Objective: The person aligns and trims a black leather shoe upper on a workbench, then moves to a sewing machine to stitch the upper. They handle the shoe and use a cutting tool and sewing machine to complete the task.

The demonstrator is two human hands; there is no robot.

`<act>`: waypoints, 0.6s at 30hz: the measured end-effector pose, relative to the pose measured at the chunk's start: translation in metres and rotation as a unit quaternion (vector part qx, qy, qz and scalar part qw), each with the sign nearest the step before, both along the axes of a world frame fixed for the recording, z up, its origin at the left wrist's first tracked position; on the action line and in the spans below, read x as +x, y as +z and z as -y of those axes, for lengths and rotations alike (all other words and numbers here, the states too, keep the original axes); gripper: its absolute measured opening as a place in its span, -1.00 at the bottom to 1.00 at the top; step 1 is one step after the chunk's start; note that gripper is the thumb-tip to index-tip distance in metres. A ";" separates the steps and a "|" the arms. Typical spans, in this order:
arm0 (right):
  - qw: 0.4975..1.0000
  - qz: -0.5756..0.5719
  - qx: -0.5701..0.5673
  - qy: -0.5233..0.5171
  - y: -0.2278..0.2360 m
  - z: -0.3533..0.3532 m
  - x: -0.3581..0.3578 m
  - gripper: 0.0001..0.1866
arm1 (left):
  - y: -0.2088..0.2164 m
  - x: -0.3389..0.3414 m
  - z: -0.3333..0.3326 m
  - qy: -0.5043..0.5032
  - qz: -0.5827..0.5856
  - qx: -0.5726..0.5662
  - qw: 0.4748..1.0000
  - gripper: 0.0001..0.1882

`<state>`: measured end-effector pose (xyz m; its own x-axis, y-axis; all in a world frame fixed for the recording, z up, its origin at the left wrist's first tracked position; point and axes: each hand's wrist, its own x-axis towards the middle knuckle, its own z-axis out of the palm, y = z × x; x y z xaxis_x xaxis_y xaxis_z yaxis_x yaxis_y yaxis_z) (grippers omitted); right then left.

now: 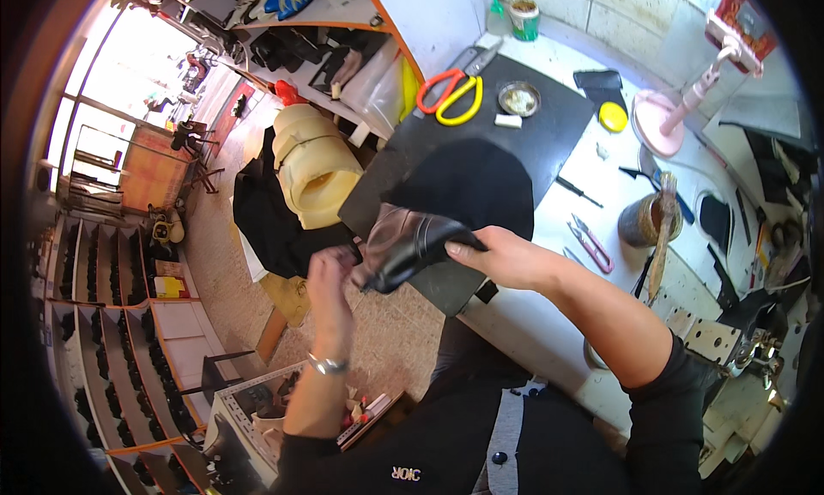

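Note:
My right hand (500, 256) pinches the edge of a black leather piece (410, 256), thumb on top, near the front edge of the worktable. The piece is curved and stitched like a shoe upper, and a brownish side (395, 226) shows behind it. Close to its left end is my left hand (330, 276), blurred by motion; whether its fingers touch the leather I cannot tell. Just beyond the leather, a black sheet (468, 182) of soft material lies on a dark cutting mat (549, 109).
Scissors (451, 94) with red and yellow handles and a small metal dish (519, 99) lie on the mat. To its right are pink-handled snips (592, 244), a glue pot (642, 220) with a brush and a pink stand (659, 122). A yellowish foam roll (313, 165) stands left.

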<state>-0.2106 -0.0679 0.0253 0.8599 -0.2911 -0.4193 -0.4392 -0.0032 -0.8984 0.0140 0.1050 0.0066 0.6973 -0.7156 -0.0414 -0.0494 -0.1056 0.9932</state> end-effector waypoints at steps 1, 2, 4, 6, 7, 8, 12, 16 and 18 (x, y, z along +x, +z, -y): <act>0.997 -0.001 0.070 -0.045 0.014 0.001 0.003 -0.48 | -0.004 -0.019 -0.008 0.041 -0.091 -0.028 0.995 -0.72; 0.991 -0.019 0.043 -0.126 0.028 -0.003 0.000 -0.49 | -0.003 -0.036 -0.014 -0.011 -0.076 -0.068 0.995 -0.69; 0.960 0.054 0.206 -0.183 0.049 -0.006 0.003 -0.54 | 0.006 -0.058 -0.016 -0.045 -0.006 -0.089 0.995 -0.65; 0.917 0.115 0.327 -0.199 0.064 -0.007 0.001 -0.58 | 0.024 -0.065 -0.011 -0.074 0.125 -0.093 0.985 -0.61; 0.900 0.123 0.365 -0.203 0.068 -0.008 -0.001 -0.59 | 0.035 -0.065 -0.009 -0.080 0.188 -0.069 0.977 -0.60; 0.883 0.146 0.394 -0.208 0.069 -0.010 -0.002 -0.59 | 0.047 -0.066 -0.006 -0.088 0.249 -0.043 0.964 -0.58; 0.838 0.206 0.450 -0.229 0.063 -0.019 -0.008 -0.56 | 0.079 -0.070 -0.002 -0.132 0.268 -0.042 0.953 -0.60; 0.845 0.201 0.428 -0.251 0.055 -0.032 -0.012 -0.53 | 0.085 -0.068 0.005 -0.215 -0.091 -0.052 0.971 -0.74; 0.856 0.201 0.400 -0.257 0.054 -0.036 -0.012 -0.51 | 0.085 -0.063 0.009 -0.253 -0.152 -0.054 0.954 -0.81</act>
